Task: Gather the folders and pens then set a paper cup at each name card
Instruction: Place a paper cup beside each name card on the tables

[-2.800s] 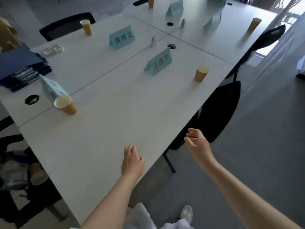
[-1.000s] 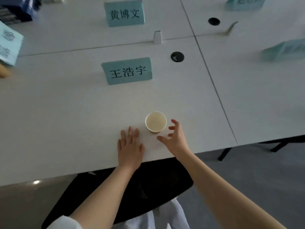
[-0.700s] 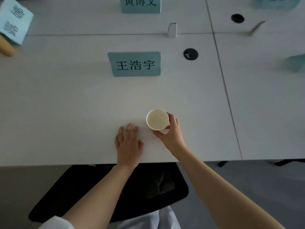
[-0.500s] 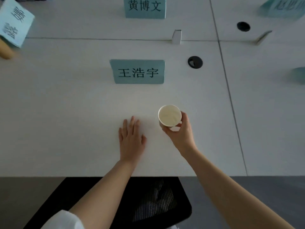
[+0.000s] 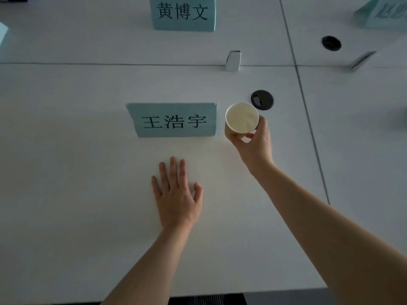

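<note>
An empty paper cup point(image 5: 241, 117), seen from above, is held upright in my right hand point(image 5: 253, 144), fingers wrapped round its side. The cup is just right of the near teal name card point(image 5: 174, 119) with black characters; I cannot tell if its base touches the table. My left hand point(image 5: 176, 194) lies flat, fingers spread, on the white table point(image 5: 77, 172) below the card. A second teal name card point(image 5: 182, 13) stands farther back, and a third point(image 5: 383, 13) at the top right.
A black round cable port point(image 5: 262, 100) sits just beyond the cup, another point(image 5: 331, 43) farther right. A small white clip point(image 5: 233, 60) stands on the table seam. A black chair back point(image 5: 207, 300) shows under the near edge.
My right hand closed on the cup near the table's front edge and carried it forward and right, to beside the near name card. My left hand stayed flat on the table.
</note>
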The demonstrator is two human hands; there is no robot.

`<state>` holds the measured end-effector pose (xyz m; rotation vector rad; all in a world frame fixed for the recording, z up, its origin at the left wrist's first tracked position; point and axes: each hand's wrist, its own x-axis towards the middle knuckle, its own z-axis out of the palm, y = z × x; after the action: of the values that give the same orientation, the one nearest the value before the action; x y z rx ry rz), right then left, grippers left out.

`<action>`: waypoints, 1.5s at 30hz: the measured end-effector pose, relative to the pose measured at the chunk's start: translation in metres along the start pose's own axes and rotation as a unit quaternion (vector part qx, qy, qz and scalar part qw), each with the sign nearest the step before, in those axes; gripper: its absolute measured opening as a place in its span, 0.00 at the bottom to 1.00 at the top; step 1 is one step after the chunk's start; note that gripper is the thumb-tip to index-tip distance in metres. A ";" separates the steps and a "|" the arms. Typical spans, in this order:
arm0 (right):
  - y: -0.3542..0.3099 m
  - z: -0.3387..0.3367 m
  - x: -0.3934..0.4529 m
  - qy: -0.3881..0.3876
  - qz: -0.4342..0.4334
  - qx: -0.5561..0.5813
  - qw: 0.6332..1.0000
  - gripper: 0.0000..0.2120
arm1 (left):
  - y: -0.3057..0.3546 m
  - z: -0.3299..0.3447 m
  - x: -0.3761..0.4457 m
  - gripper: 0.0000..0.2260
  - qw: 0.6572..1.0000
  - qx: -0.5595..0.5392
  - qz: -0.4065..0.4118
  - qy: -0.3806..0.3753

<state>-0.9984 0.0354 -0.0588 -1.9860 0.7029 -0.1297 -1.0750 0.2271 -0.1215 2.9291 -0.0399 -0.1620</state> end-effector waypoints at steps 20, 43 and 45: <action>0.038 -0.035 -0.090 -0.024 0.077 -0.040 0.996 0.24 | -0.003 -0.004 -0.002 0.31 0.999 -0.047 0.012 0.018; 0.198 -0.385 -0.247 0.050 0.144 0.014 0.988 0.16 | 0.293 0.010 -0.280 0.22 0.948 -0.266 0.155 -0.075; 0.213 -0.420 -0.258 0.071 0.147 0.026 0.986 0.15 | 0.330 0.012 -0.305 0.21 0.942 -0.277 0.170 -0.088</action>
<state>-1.4583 -0.2277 0.0273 -1.8144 1.0660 -0.1118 -1.3844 -0.0867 -0.0318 2.2952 -0.4474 -0.3208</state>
